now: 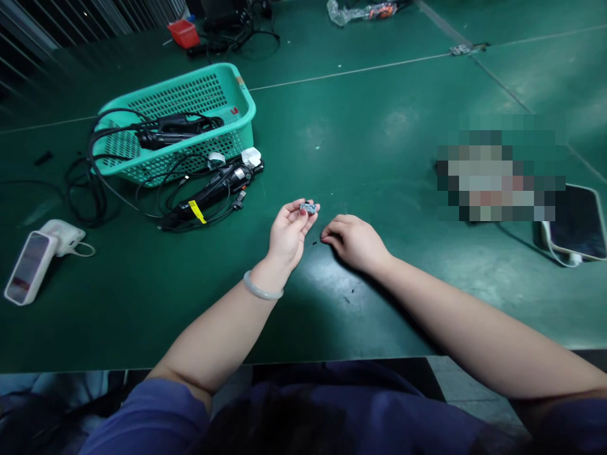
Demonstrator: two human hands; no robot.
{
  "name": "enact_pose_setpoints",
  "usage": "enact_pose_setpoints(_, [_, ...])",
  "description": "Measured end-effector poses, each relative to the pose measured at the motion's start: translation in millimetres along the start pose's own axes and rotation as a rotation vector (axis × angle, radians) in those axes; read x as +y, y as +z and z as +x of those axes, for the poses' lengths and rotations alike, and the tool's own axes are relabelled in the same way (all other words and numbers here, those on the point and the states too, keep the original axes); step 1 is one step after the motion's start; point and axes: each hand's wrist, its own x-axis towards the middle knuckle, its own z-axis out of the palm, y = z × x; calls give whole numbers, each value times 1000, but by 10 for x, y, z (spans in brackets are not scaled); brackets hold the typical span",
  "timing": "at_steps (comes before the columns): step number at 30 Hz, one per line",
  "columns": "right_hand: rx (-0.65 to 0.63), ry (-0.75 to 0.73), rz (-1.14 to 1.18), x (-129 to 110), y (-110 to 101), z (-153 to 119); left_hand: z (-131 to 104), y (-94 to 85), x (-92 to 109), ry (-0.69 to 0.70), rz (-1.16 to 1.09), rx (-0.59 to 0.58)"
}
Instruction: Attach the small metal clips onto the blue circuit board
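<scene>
Between the thumb and fingers of my left hand (288, 235) is a small light-blue and grey part (308, 208), held just above the green table (303, 328). A pale bangle circles that wrist. My right hand (355, 242) rests on the table a little to the right, its fingers curled and pressed together; whatever they hold, if anything, is hidden. A tiny black piece (314, 243) lies between the two hands. More dark bits (346, 299) lie nearer the front edge.
Cables and a black tool fill a green basket (246, 120); another black tool (208, 197) lies before it. A white device (29, 268) is at left, a phone (579, 221) at right beside a blurred patch. Behind are a red box (184, 34) and a wrapped tool (363, 11).
</scene>
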Motion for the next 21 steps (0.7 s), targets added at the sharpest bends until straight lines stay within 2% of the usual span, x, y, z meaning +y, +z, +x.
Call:
enact_pose_setpoints(6, [5, 39, 27, 14, -1, -1, -3, 2, -23, 5, 61, -22])
enact_pose_setpoints(10, [180, 71, 135, 21, -104, 2, -15, -4, -59, 34, 145, -81])
enact_pose_setpoints(14, [346, 176, 251, -13, -193, 17, -31, -9, -86, 56, 237, -141])
enact_pose_setpoints(21, [354, 300, 373, -43, -206, 26, -63, -3, -86, 35, 289, -196])
